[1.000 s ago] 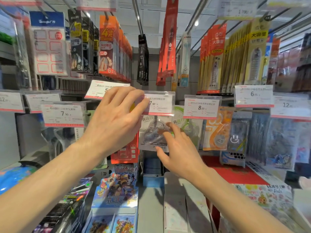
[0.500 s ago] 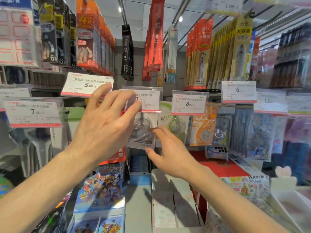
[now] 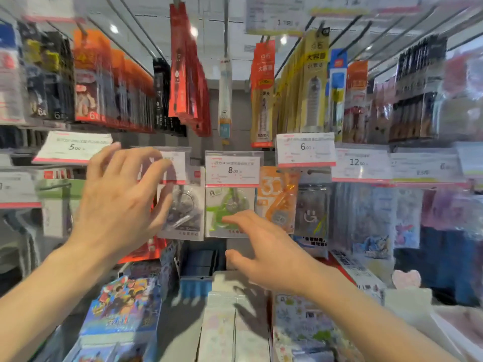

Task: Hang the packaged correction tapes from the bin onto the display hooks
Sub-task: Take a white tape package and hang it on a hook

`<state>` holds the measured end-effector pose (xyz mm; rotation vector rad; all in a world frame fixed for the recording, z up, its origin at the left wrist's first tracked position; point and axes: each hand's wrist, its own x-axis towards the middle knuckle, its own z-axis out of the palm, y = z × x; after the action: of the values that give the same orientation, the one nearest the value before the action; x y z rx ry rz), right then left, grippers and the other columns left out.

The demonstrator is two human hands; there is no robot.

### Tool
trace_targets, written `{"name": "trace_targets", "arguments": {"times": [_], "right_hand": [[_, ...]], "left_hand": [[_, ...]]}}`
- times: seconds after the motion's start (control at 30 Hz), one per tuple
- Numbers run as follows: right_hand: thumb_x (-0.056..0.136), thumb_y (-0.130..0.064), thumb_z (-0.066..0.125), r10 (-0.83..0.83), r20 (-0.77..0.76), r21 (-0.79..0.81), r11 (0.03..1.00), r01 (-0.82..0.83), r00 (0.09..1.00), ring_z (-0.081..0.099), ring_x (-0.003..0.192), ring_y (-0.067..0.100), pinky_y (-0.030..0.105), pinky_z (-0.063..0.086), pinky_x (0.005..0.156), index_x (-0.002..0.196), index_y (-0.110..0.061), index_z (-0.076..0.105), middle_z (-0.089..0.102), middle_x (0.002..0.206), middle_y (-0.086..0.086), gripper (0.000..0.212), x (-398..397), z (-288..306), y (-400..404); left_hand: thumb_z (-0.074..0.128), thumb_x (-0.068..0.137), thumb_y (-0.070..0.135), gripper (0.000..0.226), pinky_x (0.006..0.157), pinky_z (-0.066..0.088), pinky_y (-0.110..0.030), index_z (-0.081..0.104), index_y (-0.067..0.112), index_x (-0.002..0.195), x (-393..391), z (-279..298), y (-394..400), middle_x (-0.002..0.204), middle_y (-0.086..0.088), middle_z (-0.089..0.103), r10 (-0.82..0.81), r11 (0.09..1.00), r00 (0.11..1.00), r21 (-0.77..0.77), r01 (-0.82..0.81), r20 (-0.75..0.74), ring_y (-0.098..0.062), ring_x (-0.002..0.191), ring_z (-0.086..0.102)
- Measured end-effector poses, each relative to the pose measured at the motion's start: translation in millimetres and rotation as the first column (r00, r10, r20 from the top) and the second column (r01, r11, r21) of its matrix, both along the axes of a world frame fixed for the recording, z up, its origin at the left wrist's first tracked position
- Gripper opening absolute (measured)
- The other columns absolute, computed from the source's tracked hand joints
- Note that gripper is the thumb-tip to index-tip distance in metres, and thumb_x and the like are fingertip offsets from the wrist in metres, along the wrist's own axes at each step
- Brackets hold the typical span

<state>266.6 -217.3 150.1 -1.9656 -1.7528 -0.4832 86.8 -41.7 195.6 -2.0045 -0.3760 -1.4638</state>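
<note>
A grey packaged correction tape (image 3: 183, 212) hangs on a display hook under a price tag (image 3: 174, 163). My left hand (image 3: 122, 202) is spread open just in front of its left side, fingers apart, holding nothing. To its right hang a green correction tape pack (image 3: 230, 207) under the 8.00 tag (image 3: 233, 169), and an orange one (image 3: 277, 194). My right hand (image 3: 266, 252) floats open below the green pack, index finger stretched toward it, not gripping anything. The bin is not in view.
Rows of hanging red, orange and yellow packs (image 3: 308, 84) fill the upper hooks. More packs (image 3: 311, 220) hang to the right. Below are colourful card boxes (image 3: 122, 307), a blue box (image 3: 196, 286) and pale boxes (image 3: 230, 322) on the shelf.
Both hands have come away from the grey pack, which now hangs on its own. My left hand opened and drew back; my right hand dropped and shifted right. The view has swung left.
</note>
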Motion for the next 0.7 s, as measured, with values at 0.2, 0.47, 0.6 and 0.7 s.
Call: {"name": "trace_targets", "arguments": {"times": [0.2,0.47,0.6,0.7], "right_hand": [[0.095,-0.042,0.053,-0.091,0.106,0.061,0.995,0.085,0.99,0.045,0.124,0.017,0.035,0.046,0.099,0.143,-0.025,0.039,0.042,0.139,-0.005,0.053,40,1,-49],[0.089,-0.053,0.055,-0.385,0.111,0.248,0.903,0.349,0.916,0.044,0.127,0.042,0.049,0.051,0.093,0.149,-0.023,0.022,0.031,0.149,0.02,0.074,73,-2,-49],[0.086,-0.059,0.058,-0.399,0.089,0.23,0.9,0.371,0.913,0.016,0.146,0.04,0.052,0.032,0.111,0.154,-0.032,-0.017,0.009,0.16,0.017,0.105,76,-3,-33],[0.082,-0.062,0.06,-0.453,0.21,0.233,0.884,0.405,0.867,0.022,0.143,0.044,0.055,0.025,0.114,0.157,-0.025,0.008,0.022,0.155,0.021,0.098,77,-6,-20]], "left_hand": [[0.055,0.094,0.033,0.051,0.09,0.049,-0.054,0.055,0.002,0.134,37,9,-54,0.128,-0.021,0.058,-0.085,0.996,0.995,-0.018,0.084,-0.054,-0.04,0.112,0.056],[0.055,0.099,0.042,0.06,0.093,0.052,-0.048,0.045,0.011,0.15,82,38,-97,0.15,-0.014,0.049,-0.15,0.986,0.965,0.035,0.161,-0.213,-0.034,0.127,0.055],[0.052,0.102,0.041,0.053,0.089,0.053,-0.049,0.05,0.011,0.145,90,44,-96,0.145,-0.015,0.053,-0.124,0.985,0.957,0.087,0.152,-0.261,-0.036,0.122,0.057],[0.051,0.105,0.036,0.045,0.085,0.053,-0.05,0.051,0.011,0.142,94,45,-90,0.14,-0.014,0.056,-0.113,0.981,0.952,0.118,0.152,-0.284,-0.035,0.117,0.057]]}}
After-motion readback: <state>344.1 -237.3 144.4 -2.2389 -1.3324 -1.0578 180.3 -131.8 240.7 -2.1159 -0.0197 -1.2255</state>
